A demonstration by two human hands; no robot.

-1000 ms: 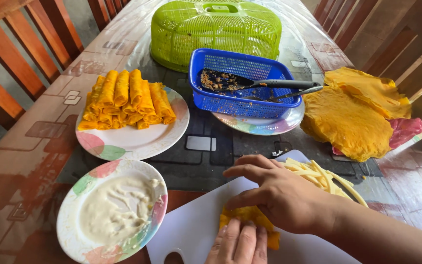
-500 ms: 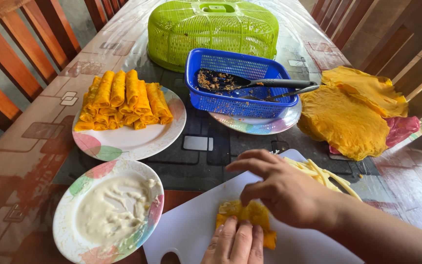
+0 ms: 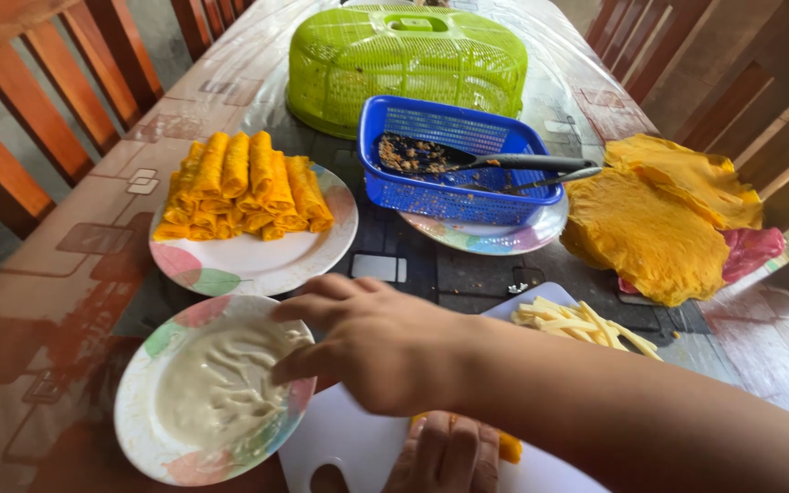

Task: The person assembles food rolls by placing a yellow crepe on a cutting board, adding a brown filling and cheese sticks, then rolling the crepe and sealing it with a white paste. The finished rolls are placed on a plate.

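My right hand (image 3: 376, 342) reaches left across my body, fingers spread and holding nothing. Its fingertips touch the white paste (image 3: 212, 388) at the right edge of a flowered plate (image 3: 130, 411). My left hand (image 3: 445, 456) lies at the bottom edge with its fingers together, pressing down a yellow wrap (image 3: 509, 447) on a white cutting board (image 3: 349, 438). My right forearm hides most of the wrap.
A plate (image 3: 248, 265) of rolled yellow wraps (image 3: 244, 183) stands beyond the paste. A blue basket (image 3: 504, 196) holds brown filling and spoons (image 3: 522, 164). Flat yellow wrappers (image 3: 650, 228) lie at the right, with pale sticks (image 3: 577, 324) near them. A green mesh cover (image 3: 404, 55) stands behind. Wooden chairs (image 3: 38, 119) flank the table.
My right hand has left the wrap on the board and moved left to the plate of white paste. My left hand stays on the wrap.
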